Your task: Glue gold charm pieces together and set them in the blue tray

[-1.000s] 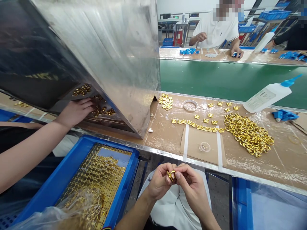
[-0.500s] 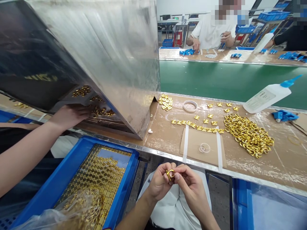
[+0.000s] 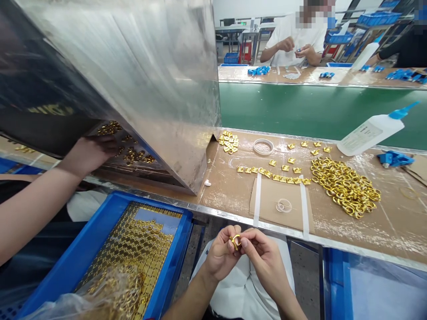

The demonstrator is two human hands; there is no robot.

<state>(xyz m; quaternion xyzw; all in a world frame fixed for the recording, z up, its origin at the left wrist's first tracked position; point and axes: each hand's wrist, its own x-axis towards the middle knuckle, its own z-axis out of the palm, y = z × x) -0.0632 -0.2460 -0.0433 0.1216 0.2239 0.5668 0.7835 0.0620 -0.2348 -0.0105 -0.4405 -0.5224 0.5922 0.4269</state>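
Observation:
Above my lap, my left hand (image 3: pixel 223 252) pinches a gold ring-shaped piece (image 3: pixel 236 242) between thumb and fingers. My right hand (image 3: pixel 263 255) is closed on the right side of the same ring, thumb and forefinger pressed to it. Just beyond my hands, a cardboard pad (image 3: pixel 267 209) is taped to the bench, with clear thin rings (image 3: pixel 283 205) on it. A row of small gold pieces (image 3: pixel 276 178) lies along the pad's far edge. To its right is a heap of gold rings (image 3: pixel 345 186).
A blue tray (image 3: pixel 185 231) of gold pieces and a plastic bag (image 3: pixel 110 284) stands at my left. A metal hood (image 3: pixel 173 89) rises above it; a neighbour's arm (image 3: pixel 76 160) reaches under. A white bottle (image 3: pixel 370 133) tilts near the green belt (image 3: pixel 300 106). A co-worker (image 3: pixel 296 44) sits opposite.
My hands keep hold of the ring, which has turned slightly. The co-worker opposite has raised a hand from the blue pieces toward the other hand. The neighbour's hand has shifted slightly left.

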